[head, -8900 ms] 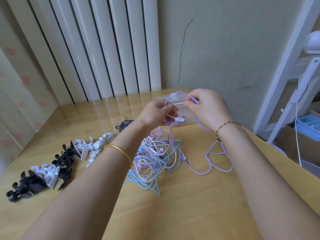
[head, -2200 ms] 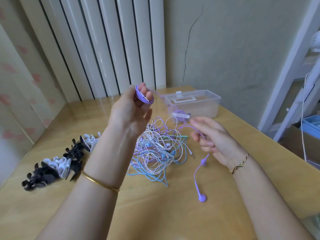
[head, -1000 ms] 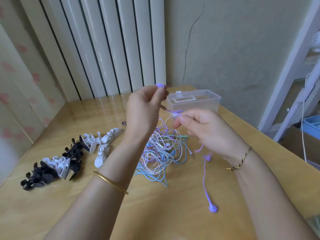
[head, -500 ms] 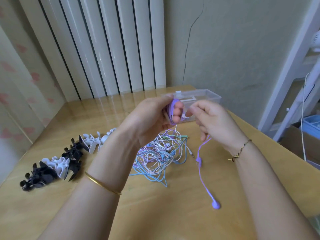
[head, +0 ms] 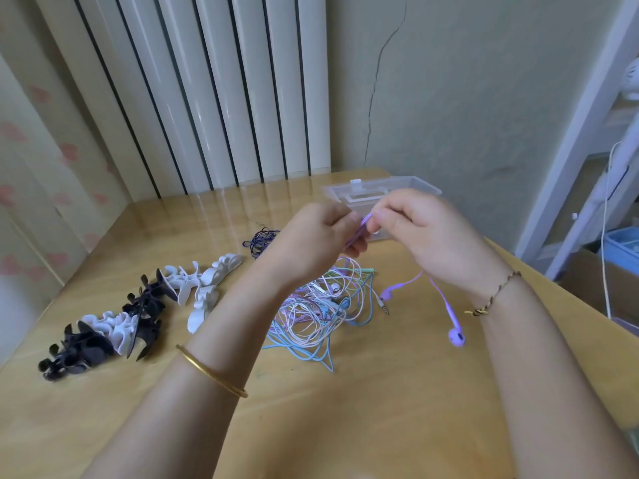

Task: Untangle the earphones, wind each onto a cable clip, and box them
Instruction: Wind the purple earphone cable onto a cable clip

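Note:
My left hand [head: 313, 240] grips a coil of purple earphone cable [head: 357, 234], held above the table. My right hand [head: 418, 233] pinches the same purple cable right beside it. Two purple earbuds [head: 456, 335] hang from the right hand down to the table. A tangle of white, pink, blue and green earphones [head: 323, 311] lies under my hands. A clear plastic box [head: 420, 184] stands behind them, partly hidden. Whether a clip is inside the coil I cannot tell.
Black and white cable clips [head: 138, 309] lie in a row on the left of the wooden table [head: 380, 392]. A dark blue earphone bundle [head: 261, 240] lies behind the tangle. A white radiator [head: 193, 91] stands at the back, a shelf and a blue bin [head: 624, 245] to the right.
My hands have come closer together and dropped slightly in front of the box. The hanging purple cable is shorter and both earbuds have been drawn upward.

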`<state>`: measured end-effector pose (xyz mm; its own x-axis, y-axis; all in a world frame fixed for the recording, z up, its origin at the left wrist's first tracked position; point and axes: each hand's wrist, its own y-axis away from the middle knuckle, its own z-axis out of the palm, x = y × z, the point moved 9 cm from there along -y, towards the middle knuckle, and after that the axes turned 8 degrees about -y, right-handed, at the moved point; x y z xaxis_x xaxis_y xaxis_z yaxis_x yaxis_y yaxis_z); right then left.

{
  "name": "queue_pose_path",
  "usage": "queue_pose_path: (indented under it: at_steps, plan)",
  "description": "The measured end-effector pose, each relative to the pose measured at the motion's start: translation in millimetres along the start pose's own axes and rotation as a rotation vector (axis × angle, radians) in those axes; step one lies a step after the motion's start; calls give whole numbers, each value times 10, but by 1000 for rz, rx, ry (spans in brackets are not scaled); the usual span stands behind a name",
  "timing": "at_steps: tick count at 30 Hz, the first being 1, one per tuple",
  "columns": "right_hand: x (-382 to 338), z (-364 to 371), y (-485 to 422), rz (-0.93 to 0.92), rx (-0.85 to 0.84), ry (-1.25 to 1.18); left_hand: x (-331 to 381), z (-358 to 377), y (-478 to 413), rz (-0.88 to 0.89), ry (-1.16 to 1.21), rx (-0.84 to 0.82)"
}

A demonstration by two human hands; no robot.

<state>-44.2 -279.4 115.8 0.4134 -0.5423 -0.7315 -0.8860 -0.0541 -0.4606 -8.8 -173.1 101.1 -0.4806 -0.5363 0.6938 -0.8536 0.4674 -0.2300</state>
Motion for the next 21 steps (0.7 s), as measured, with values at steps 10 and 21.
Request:
queue_pose_path:
  at_steps: [10, 21]
  plan:
    - [259, 261, 63, 85, -45, 20, -67, 58, 16, -243, 882, -80]
    - [21, 126, 103, 84, -66, 98, -18, -19, 2, 37, -223, 90]
